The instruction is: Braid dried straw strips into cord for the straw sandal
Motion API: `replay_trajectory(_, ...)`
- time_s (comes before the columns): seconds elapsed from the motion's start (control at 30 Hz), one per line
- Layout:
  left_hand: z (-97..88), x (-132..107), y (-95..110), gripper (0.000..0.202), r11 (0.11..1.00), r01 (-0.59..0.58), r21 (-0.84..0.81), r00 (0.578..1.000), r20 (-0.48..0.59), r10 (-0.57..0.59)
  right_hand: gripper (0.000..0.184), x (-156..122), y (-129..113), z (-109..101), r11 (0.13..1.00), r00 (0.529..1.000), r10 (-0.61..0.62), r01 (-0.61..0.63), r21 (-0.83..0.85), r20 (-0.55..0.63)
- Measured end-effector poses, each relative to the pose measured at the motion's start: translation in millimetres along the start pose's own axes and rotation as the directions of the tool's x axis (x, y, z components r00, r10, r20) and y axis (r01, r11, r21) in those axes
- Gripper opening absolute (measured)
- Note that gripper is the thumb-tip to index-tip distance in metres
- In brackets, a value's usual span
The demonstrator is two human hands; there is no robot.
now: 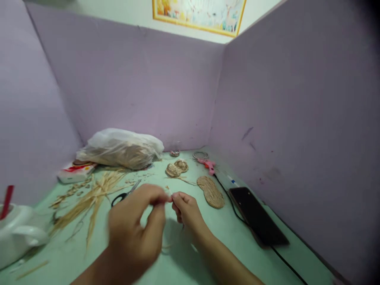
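My right hand [187, 210] is closed in a pinch, with a thin pale straw strand [169, 190] sticking up at its fingertips. Close by on the left, my left hand [135, 227] is slightly blurred, its thumb and forefinger bent together by the strand's end; what they grip is too small to make out. Below the hands, a pale loose bit [166, 247] shows on the green table. Beyond my left hand lie dark-handled scissors [119, 198], partly hidden by it. A flat woven straw sole shape [210, 192] rests right of my right hand.
Coiled straw pieces [177, 168] lie farther back, near a pink glue gun [207, 164] with a black cord. A phone [257, 215] is at right. Loose straw [96, 192], a plastic bag [121, 148] and a white mug [20, 233] occupy the left. Purple walls enclose the table.
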State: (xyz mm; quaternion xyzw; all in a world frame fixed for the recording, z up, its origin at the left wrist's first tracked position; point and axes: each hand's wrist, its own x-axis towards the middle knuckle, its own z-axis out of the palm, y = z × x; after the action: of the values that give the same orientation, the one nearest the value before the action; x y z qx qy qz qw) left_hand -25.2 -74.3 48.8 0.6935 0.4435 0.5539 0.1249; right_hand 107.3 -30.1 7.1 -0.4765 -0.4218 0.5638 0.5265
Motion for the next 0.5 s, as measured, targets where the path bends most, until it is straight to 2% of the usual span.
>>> replay_trajectory(0.03,7.4,17,-2,0.022,0.986,0.163,-0.028,0.984,0.076,-0.16,0.025,0,0,-1,0.999,0.999,-0.03,0.03,-0.023,0.01)
replay_trajectory(0.07,14.7,30,-7,0.029,0.944,0.319,-0.088,0.943,0.134,-0.306,0.025,0,1,-2,0.996,0.998,-0.064,0.066,-0.058,0.023)
replay_trajectory(0.13,26.2,43,-19,0.037,0.812,0.558,-0.172,0.815,0.299,-0.497,0.025,-1,1,-4,0.978,0.989,-0.133,0.141,-0.155,0.061)
replay_trajectory(0.17,29.8,43,-26,0.033,0.745,0.637,-0.196,0.747,0.395,-0.534,0.026,-2,2,-4,0.962,0.983,-0.167,0.181,-0.203,0.081)
replay_trajectory(0.2,32.1,41,-31,0.03,0.696,0.685,-0.214,0.698,0.468,-0.543,0.026,-2,2,-5,0.945,0.975,-0.2,0.219,-0.243,0.1)
replay_trajectory(0.23,33.1,38,-36,0.028,0.67,0.707,-0.227,0.671,0.512,-0.536,0.026,-3,2,-4,0.93,0.968,-0.224,0.247,-0.27,0.114)
replay_trajectory(0.27,33.1,34,-40,0.028,0.671,0.703,-0.238,0.674,0.527,-0.519,0.027,-4,3,-4,0.924,0.964,-0.233,0.26,-0.281,0.125)
replay_trajectory(0.33,31.7,30,-44,0.027,0.72,0.648,-0.249,0.725,0.491,-0.483,0.029,-5,3,-3,0.939,0.97,-0.196,0.229,-0.258,0.145)
replay_trajectory(0.4,30.3,31,-46,0.024,0.762,0.596,-0.254,0.775,0.429,-0.464,0.033,-6,2,-2,0.969,0.98,-0.101,0.136,-0.206,0.174)
replay_trajectory(0.5,30.9,35,-50,0.02,0.76,0.574,-0.306,0.81,0.353,-0.469,0.037,-7,1,-3,0.986,0.974,0.012,0.025,-0.162,0.227)
